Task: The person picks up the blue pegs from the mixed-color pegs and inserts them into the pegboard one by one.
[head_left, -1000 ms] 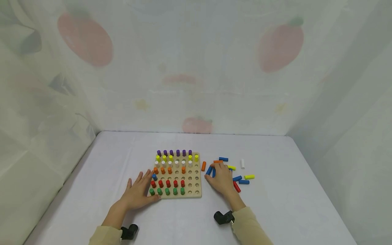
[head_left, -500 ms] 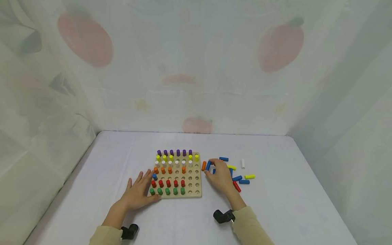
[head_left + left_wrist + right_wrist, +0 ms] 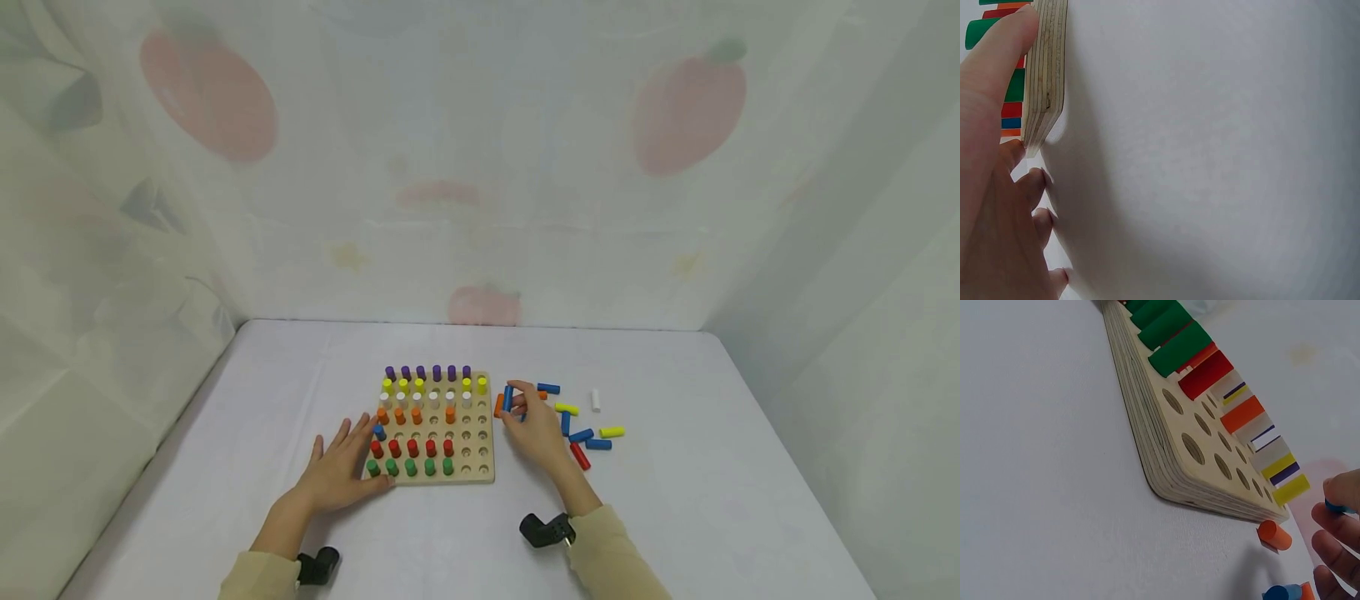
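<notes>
A wooden pegboard (image 3: 474,477) stands on the table with rows of purple, yellow, white, orange, red and green pegs, plus one blue peg (image 3: 379,432) at its left side. My left hand (image 3: 335,475) lies spread at the board's near left corner. Its thumb (image 3: 1021,28) touches the board's edge while the other fingertips rest on the table. To the right of the board, my right hand (image 3: 538,433) pinches a blue peg (image 3: 508,398) between thumb and fingers, held up over the table. Only a bit of that peg shows in the right wrist view, past the fingertips.
Loose pegs lie right of the board: an orange peg (image 3: 1274,535) close to its edge, a red peg (image 3: 580,456), a white peg (image 3: 596,400), yellow pegs, and several blue ones such as the blue peg (image 3: 598,445). Patterned cloth (image 3: 480,167) hangs behind the table.
My right hand has picked a blue peg up from among the loose ones, tilted it more upright and moved it slightly away from me. The left hand has stayed put.
</notes>
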A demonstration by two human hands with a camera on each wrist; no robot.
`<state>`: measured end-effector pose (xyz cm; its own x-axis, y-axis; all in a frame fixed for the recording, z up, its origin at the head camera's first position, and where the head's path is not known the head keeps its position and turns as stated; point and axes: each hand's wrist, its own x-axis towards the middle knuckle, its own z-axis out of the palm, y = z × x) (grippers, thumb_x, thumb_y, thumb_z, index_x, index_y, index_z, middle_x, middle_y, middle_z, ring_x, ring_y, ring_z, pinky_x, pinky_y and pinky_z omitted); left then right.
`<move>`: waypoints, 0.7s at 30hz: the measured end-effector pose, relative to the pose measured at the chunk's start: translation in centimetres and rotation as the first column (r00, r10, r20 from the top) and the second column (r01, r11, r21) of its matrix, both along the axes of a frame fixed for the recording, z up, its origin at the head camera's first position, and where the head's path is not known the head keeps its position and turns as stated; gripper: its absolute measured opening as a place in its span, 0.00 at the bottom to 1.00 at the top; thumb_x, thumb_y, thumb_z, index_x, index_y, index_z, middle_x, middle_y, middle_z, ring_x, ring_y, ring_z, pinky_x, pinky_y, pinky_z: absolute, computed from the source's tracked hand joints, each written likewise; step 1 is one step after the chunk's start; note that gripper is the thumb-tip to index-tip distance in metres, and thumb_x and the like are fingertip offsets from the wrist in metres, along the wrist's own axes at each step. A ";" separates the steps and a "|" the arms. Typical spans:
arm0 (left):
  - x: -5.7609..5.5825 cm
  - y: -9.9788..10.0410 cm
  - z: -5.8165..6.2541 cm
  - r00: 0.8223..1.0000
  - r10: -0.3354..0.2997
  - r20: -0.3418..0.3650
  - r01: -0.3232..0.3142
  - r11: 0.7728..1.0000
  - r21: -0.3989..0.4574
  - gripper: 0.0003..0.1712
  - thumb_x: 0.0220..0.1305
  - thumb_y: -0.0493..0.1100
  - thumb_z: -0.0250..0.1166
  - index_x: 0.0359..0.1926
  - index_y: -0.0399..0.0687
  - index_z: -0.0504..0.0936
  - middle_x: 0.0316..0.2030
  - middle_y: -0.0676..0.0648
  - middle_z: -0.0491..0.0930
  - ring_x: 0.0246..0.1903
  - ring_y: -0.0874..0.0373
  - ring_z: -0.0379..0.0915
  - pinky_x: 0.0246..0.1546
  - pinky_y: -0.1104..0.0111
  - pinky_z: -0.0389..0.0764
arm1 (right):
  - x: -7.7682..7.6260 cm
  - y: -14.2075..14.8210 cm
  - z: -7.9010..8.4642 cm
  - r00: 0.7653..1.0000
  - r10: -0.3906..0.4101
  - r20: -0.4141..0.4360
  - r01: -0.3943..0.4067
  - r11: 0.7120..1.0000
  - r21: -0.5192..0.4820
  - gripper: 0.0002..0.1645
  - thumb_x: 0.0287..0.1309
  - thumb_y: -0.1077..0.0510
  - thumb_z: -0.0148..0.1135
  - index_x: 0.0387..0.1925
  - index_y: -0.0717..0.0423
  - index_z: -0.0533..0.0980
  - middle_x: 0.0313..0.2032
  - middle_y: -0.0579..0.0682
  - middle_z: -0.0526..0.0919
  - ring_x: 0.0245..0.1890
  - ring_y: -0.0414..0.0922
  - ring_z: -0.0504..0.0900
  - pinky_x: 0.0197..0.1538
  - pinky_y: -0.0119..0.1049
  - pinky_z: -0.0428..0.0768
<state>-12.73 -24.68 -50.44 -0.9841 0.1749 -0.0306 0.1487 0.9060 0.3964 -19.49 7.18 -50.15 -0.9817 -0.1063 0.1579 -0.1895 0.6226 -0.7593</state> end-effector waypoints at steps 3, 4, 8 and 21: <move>0.0 0.1 0.2 1.000 0.006 0.015 -0.006 1.000 -0.008 0.60 0.41 0.72 0.65 0.70 0.50 0.54 0.69 0.41 0.53 0.68 0.36 0.42 0.59 0.33 0.35 | -0.1 -0.2 -0.2 1.000 0.019 0.001 -0.018 1.000 -0.008 0.32 0.53 0.58 0.63 0.60 0.47 0.65 0.37 0.46 0.80 0.36 0.40 0.77 0.40 0.34 0.79; 0.0 0.1 0.3 1.000 0.008 0.021 -0.007 1.000 -0.009 0.60 0.41 0.72 0.65 0.70 0.49 0.54 0.69 0.41 0.53 0.68 0.36 0.42 0.59 0.33 0.35 | -0.2 -0.3 -0.2 1.000 0.027 0.001 -0.027 1.000 -0.009 0.32 0.53 0.59 0.63 0.60 0.46 0.65 0.37 0.46 0.80 0.36 0.39 0.77 0.39 0.33 0.78; -0.1 0.1 0.3 0.999 0.012 0.046 -0.011 1.000 -0.017 0.60 0.41 0.72 0.64 0.70 0.50 0.53 0.70 0.43 0.52 0.69 0.37 0.40 0.60 0.34 0.34 | -0.3 -0.6 -0.3 0.998 0.058 0.013 -0.058 0.998 -0.007 0.32 0.54 0.60 0.62 0.61 0.43 0.64 0.38 0.46 0.80 0.36 0.38 0.76 0.38 0.31 0.77; 0.1 0.3 0.5 1.000 0.010 0.019 -0.010 1.000 -0.001 0.59 0.40 0.70 0.66 0.70 0.48 0.55 0.69 0.40 0.54 0.68 0.36 0.42 0.59 0.33 0.36 | 0.5 -1.4 0.6 0.993 0.120 0.008 -0.120 0.992 -0.039 0.30 0.59 0.61 0.55 0.63 0.42 0.64 0.45 0.48 0.77 0.36 0.39 0.72 0.36 0.30 0.73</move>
